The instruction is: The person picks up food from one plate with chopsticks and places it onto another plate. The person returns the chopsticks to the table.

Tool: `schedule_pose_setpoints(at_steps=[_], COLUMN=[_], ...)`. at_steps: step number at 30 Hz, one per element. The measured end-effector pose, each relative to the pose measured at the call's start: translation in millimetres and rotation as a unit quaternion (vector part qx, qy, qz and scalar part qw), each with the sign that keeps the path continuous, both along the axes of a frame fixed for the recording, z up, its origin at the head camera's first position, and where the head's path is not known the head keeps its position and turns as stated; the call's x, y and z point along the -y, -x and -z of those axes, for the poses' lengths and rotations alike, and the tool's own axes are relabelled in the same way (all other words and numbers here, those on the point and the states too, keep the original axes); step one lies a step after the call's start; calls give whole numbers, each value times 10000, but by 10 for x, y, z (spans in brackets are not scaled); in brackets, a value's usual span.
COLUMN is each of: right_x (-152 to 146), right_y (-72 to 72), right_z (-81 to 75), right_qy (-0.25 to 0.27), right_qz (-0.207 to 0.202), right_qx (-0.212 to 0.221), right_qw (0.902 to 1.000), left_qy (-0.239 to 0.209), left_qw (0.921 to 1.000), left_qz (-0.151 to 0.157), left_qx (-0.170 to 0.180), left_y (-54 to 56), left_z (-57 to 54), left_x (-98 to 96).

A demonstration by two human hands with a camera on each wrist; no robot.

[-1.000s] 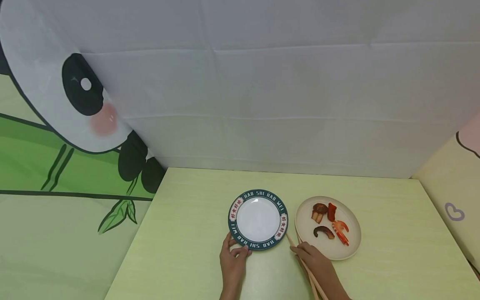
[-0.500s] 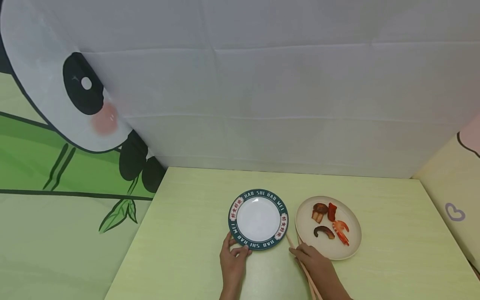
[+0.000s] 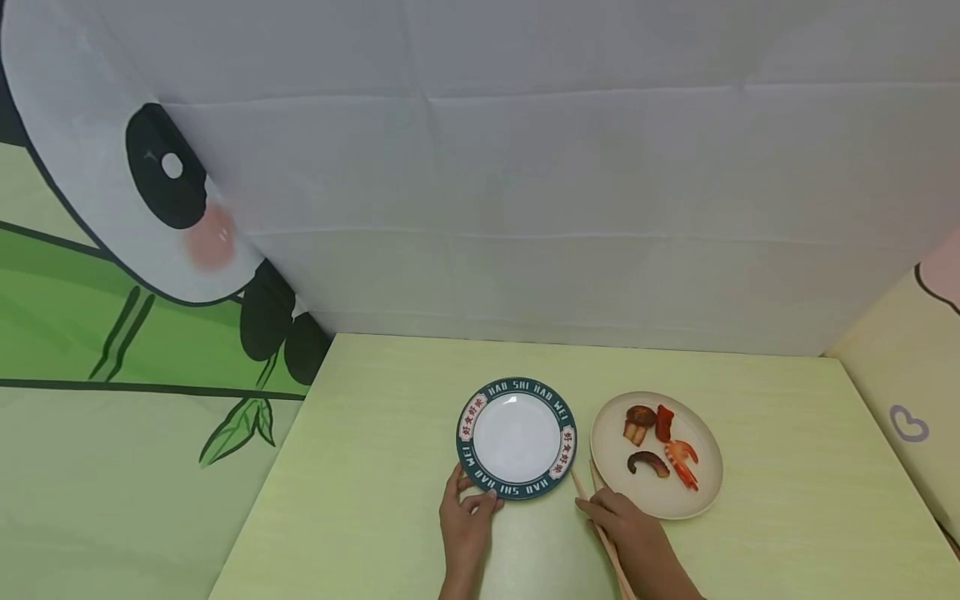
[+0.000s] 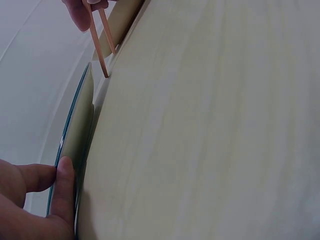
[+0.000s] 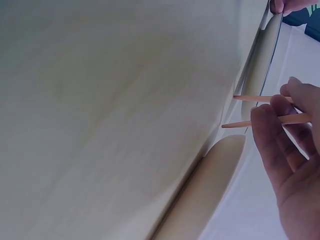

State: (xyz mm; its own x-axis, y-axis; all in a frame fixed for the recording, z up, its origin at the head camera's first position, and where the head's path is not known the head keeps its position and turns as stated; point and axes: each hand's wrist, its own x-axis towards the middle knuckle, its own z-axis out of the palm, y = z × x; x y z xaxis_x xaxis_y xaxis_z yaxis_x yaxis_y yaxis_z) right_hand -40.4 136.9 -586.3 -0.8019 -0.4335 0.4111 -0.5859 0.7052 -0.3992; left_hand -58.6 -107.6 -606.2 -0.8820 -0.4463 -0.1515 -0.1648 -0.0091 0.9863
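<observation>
My left hand [image 3: 467,525] holds the near-left rim of a white plate [image 3: 517,437] with a dark teal lettered border. In the left wrist view its thumb and a finger pinch the plate's edge [image 4: 75,130]. My right hand [image 3: 633,533] grips a pair of wooden chopsticks [image 5: 237,124], their tips slightly apart and pointing forward between the two plates. To the right lies a cream plate [image 3: 697,429], its near-left edge close by the right hand. On it are a brown-capped mushroom [image 3: 639,421], a red piece [image 3: 663,423], an orange shrimp [image 3: 681,465] and a dark curved slice [image 3: 648,464].
Both plates stand on a pale yellow-green table [image 3: 390,467]. A grey-white cloth [image 3: 525,208] rises behind its back edge. Printed cartoon panels stand on the left [image 3: 150,350] and right [image 3: 892,392].
My right hand has shifted slightly left, and the rear ends of the chopsticks have swung left and closer together. The left hand, both plates and the food pieces stay put.
</observation>
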Motion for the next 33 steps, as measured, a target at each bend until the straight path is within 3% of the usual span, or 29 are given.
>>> schedule_pose_setpoints(at_steps=[11,27,33], right_x=[-39,-97,-96], right_y=[20,17,26], right_z=[2,63,78], right_qy=[-237,-424,-665], right_qz=[-174,-582,-711], right_qx=[126,-403,-334], right_qw=[9995,9966,9947], left_qy=[-67,-12,12], left_qw=[10000,10000,9999], left_qz=[-35,-56,-36], left_qx=[-7,30,-103], left_y=[2,10,7], left_z=[3,-9,-12], left_x=[-3,-12,-10])
